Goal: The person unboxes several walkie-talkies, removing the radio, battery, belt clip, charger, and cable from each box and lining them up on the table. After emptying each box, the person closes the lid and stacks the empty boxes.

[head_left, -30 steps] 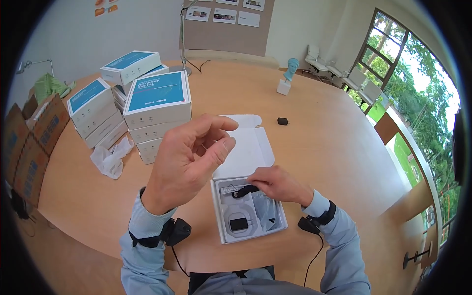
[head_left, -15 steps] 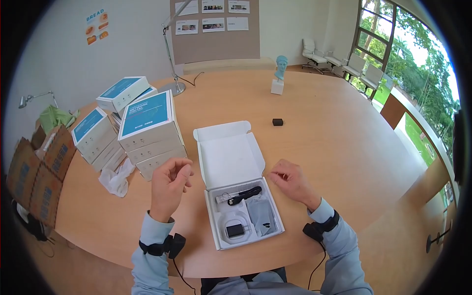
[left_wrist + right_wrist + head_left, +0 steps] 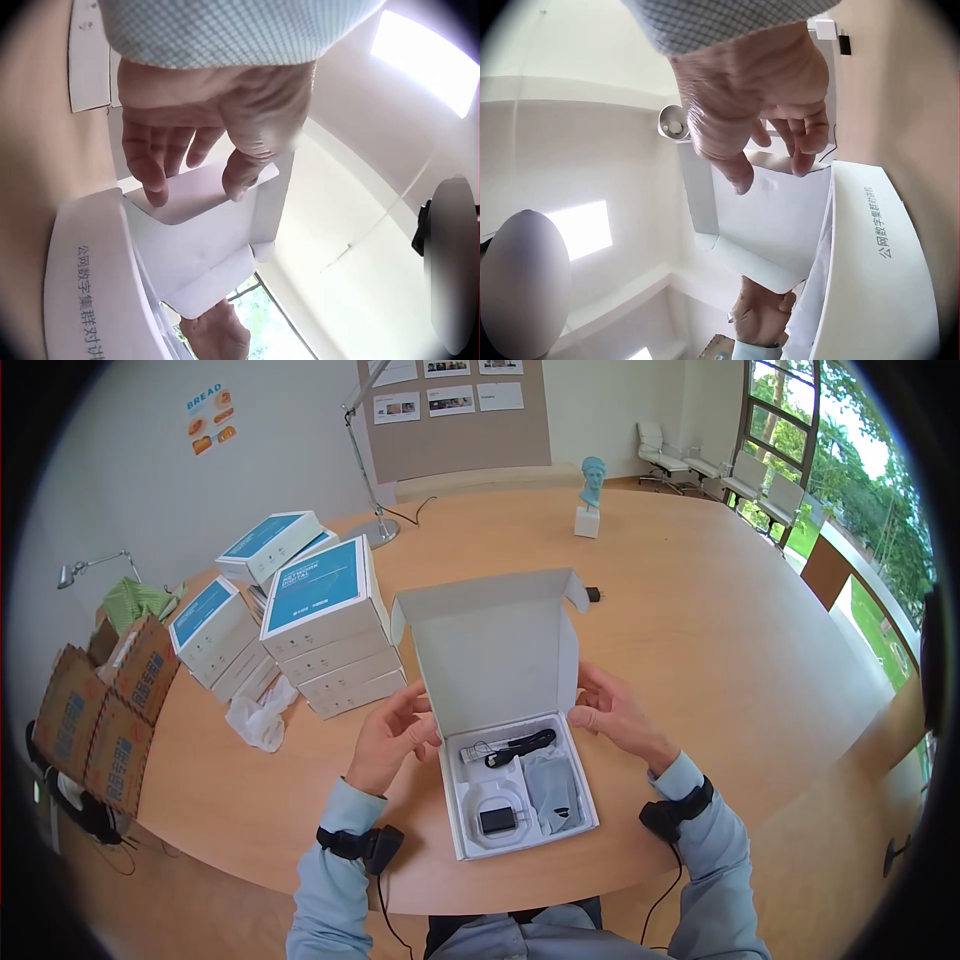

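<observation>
A white cardboard box (image 3: 527, 841) stands open on the table, its box lid (image 3: 495, 655) raised steeply at the back. My left hand (image 3: 388, 745) holds the lid's left side edge, with fingers and thumb about a side flap (image 3: 199, 195). At the opposite edge, my right hand (image 3: 620, 718) holds the lid with its fingers partly hidden behind it. In the box's moulded insert lie a black power adapter (image 3: 497, 820), a bundled black cable (image 3: 522, 748) and a grey-blue wrapped item (image 3: 553, 793).
Blue-topped white boxes (image 3: 318, 590) are stacked at the left beside a crumpled plastic bag (image 3: 262, 718). Brown cartons (image 3: 105, 715) stand at the far left. A second black adapter (image 3: 595, 595) lies behind the lid, with a small bust (image 3: 592, 485) and a desk lamp (image 3: 380, 530) farther back.
The lid has swung up from lying back on the table. Both hands have come to its sides, the right one leaving the cable in the box. The head view has shifted.
</observation>
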A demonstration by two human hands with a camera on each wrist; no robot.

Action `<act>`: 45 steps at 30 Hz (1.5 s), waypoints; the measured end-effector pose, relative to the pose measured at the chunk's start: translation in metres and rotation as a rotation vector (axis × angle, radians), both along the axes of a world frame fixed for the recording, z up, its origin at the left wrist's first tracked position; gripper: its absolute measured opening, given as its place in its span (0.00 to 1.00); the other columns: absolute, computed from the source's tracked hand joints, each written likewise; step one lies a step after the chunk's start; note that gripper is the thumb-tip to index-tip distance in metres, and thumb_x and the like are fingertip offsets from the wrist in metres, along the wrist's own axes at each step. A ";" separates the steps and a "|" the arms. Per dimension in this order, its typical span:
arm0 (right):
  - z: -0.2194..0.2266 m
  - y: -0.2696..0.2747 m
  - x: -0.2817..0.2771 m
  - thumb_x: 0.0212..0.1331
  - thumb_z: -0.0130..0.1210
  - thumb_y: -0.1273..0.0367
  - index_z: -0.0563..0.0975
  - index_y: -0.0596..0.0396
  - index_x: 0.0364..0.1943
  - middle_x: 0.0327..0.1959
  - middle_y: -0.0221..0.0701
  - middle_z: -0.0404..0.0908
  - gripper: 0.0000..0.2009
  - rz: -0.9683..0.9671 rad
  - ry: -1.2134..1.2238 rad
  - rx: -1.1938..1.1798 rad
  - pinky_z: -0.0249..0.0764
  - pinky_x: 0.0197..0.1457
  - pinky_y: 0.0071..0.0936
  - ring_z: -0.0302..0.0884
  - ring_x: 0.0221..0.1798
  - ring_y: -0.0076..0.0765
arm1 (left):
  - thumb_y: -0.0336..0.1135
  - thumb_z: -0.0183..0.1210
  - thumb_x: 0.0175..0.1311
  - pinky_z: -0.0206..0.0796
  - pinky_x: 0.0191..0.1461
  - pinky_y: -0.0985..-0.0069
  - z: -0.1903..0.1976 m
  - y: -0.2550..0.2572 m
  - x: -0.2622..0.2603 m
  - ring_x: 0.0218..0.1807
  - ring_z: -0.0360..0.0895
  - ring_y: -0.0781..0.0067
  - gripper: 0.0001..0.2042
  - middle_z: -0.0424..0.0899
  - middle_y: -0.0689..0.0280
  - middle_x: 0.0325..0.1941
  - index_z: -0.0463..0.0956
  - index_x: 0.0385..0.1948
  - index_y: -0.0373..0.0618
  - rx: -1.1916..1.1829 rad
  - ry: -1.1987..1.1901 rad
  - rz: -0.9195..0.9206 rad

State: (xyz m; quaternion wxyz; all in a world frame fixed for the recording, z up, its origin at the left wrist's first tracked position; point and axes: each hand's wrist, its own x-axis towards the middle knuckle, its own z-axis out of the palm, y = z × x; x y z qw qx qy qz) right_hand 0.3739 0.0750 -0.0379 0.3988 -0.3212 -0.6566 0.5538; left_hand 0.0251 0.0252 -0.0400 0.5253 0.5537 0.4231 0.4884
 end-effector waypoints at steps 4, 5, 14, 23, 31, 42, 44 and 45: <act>0.002 -0.006 0.008 0.61 0.66 0.75 0.64 0.59 0.74 0.54 0.33 0.81 0.36 0.044 -0.088 0.085 0.77 0.41 0.24 0.78 0.38 0.23 | 0.36 0.68 0.67 0.73 0.39 0.80 0.004 -0.010 -0.007 0.44 0.80 0.77 0.28 0.84 0.63 0.52 0.72 0.67 0.40 0.082 0.164 -0.110; 0.000 -0.006 0.011 0.61 0.66 0.75 0.64 0.59 0.74 0.54 0.33 0.81 0.36 0.040 -0.086 0.085 0.77 0.41 0.24 0.78 0.38 0.23 | 0.35 0.68 0.65 0.73 0.40 0.80 0.009 -0.015 -0.007 0.45 0.79 0.78 0.28 0.84 0.63 0.52 0.72 0.66 0.40 0.106 0.261 -0.110; 0.015 -0.019 0.009 0.57 0.68 0.78 0.73 0.55 0.63 0.42 0.32 0.81 0.28 -0.008 -0.305 0.267 0.80 0.44 0.29 0.80 0.43 0.29 | 0.27 0.70 0.58 0.70 0.42 0.79 0.009 -0.037 -0.001 0.43 0.78 0.79 0.28 0.84 0.66 0.51 0.75 0.63 0.39 0.222 0.396 -0.078; 0.006 -0.025 0.015 0.61 0.64 0.74 0.73 0.55 0.62 0.60 0.39 0.78 0.24 0.090 -0.407 0.513 0.77 0.61 0.37 0.79 0.58 0.48 | 0.25 0.70 0.55 0.74 0.48 0.76 0.004 -0.048 -0.001 0.58 0.80 0.66 0.31 0.79 0.61 0.64 0.74 0.64 0.47 0.417 0.552 -0.116; 0.006 -0.077 0.035 0.57 0.59 0.77 0.73 0.44 0.70 0.52 0.37 0.78 0.32 0.139 -0.805 0.562 0.80 0.53 0.37 0.79 0.51 0.46 | 0.21 0.63 0.55 0.75 0.62 0.62 0.007 -0.097 0.001 0.66 0.74 0.48 0.36 0.69 0.52 0.73 0.70 0.71 0.53 0.364 1.103 -0.176; -0.024 -0.098 0.038 0.61 0.62 0.73 0.53 0.45 0.81 0.50 0.39 0.79 0.43 0.222 -0.717 0.551 0.79 0.54 0.41 0.79 0.50 0.50 | 0.35 0.73 0.56 0.71 0.63 0.59 -0.015 -0.104 0.012 0.59 0.75 0.45 0.48 0.77 0.48 0.59 0.52 0.77 0.41 0.303 1.098 -0.302; -0.023 -0.095 0.040 0.60 0.62 0.76 0.53 0.46 0.81 0.53 0.42 0.79 0.44 0.266 -0.678 0.475 0.79 0.55 0.38 0.79 0.50 0.48 | 0.35 0.73 0.57 0.71 0.63 0.58 -0.018 -0.103 0.008 0.58 0.76 0.44 0.47 0.77 0.47 0.59 0.52 0.78 0.43 0.318 1.066 -0.310; -0.018 -0.095 0.040 0.60 0.62 0.76 0.53 0.46 0.81 0.53 0.42 0.79 0.44 0.268 -0.679 0.486 0.79 0.55 0.38 0.79 0.50 0.48 | 0.37 0.74 0.57 0.71 0.63 0.58 -0.019 -0.103 0.006 0.58 0.76 0.44 0.48 0.77 0.48 0.58 0.52 0.78 0.43 0.348 1.023 -0.311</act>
